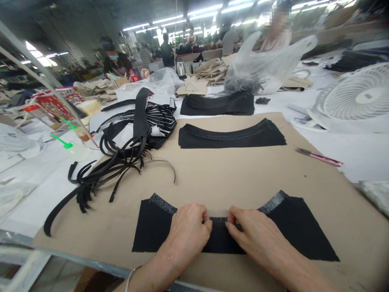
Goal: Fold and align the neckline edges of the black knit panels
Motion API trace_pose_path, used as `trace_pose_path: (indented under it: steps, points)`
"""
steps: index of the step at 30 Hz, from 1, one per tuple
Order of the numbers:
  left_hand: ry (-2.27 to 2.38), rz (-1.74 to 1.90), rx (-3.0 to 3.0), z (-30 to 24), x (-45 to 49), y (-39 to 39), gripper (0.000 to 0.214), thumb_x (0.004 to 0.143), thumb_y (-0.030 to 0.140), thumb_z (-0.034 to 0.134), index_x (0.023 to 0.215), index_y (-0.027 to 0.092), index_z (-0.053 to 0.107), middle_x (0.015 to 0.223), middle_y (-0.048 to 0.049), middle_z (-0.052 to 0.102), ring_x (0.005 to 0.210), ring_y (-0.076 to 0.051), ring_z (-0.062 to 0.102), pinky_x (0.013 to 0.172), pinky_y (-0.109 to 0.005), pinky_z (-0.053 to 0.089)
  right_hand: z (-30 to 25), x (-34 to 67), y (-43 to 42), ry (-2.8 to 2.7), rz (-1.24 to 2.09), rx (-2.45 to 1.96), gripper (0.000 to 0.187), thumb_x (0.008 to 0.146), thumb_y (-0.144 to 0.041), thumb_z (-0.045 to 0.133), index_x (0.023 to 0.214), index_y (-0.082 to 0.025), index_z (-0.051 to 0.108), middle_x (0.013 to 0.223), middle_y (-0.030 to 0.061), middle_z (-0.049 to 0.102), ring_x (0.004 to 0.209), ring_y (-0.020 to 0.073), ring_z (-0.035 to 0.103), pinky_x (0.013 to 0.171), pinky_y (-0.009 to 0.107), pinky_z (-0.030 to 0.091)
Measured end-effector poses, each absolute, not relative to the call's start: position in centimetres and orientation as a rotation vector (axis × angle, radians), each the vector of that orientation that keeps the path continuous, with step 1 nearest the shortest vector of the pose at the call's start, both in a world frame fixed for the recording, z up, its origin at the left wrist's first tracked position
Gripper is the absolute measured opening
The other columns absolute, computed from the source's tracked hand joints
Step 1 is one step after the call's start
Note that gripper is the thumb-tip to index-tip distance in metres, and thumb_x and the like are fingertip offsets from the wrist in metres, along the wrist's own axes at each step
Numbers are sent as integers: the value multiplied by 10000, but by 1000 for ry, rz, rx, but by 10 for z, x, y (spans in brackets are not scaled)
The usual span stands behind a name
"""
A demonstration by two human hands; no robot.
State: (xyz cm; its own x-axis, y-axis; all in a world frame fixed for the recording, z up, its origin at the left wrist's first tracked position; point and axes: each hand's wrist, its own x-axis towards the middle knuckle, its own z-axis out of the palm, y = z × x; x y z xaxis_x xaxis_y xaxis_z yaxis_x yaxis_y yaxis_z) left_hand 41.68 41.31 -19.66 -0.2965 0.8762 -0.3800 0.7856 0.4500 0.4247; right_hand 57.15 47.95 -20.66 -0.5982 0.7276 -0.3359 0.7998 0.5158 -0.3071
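Observation:
A black fabric panel [304, 227] with a concave upper edge lies flat on brown paper [243, 174] close to me. Greyish strips run along the upper edge near both of its ends. My left hand [191, 227] pinches that edge just left of the middle, thumb against bent fingers. On the other side of a short gap, my right hand [249, 227] grips the same edge in a pinch. Between the hands, a narrow stretch of the edge looks folded over. My fingertips hide the exact spots being held.
Two black panel stacks [234, 140] [217, 106] lie farther back. Tangled black strips [112, 162] are at left, near a green-tipped bottle [73, 148]. Pink-handled thread snips [320, 156] and a white fan [355, 95] are at right. Behind stand a plastic bag [258, 69] and several people.

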Motion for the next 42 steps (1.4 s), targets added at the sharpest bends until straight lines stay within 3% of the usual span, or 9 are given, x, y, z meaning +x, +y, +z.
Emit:
trace_pose_path:
  steps: [11,27,42]
  points:
    - [2154,190,1398,-201,418,412,160,764,236,522,714,214,673,724,-20,693,724,-162,624,609,-253,323,-203,570,479,2576,-613,1294,162,914,-152,517,790,-204,607,734,41,680,731,248,655,565,294,268]
    - [2133,281,1339,-197,419,405,115,794,258,594,736,220,685,751,-12,708,764,-173,637,626,-254,332,-200,576,478,2566,-681,1324,153,914,-165,554,832,-222,670,788,31,701,802,243,662,637,299,355]
    - [2157,246,1325,-199,419,409,126,764,253,567,725,233,685,769,-18,711,789,-189,652,643,-263,364,-204,573,480,2578,-624,1343,147,912,-190,555,822,-229,666,782,28,700,762,241,657,595,291,336]
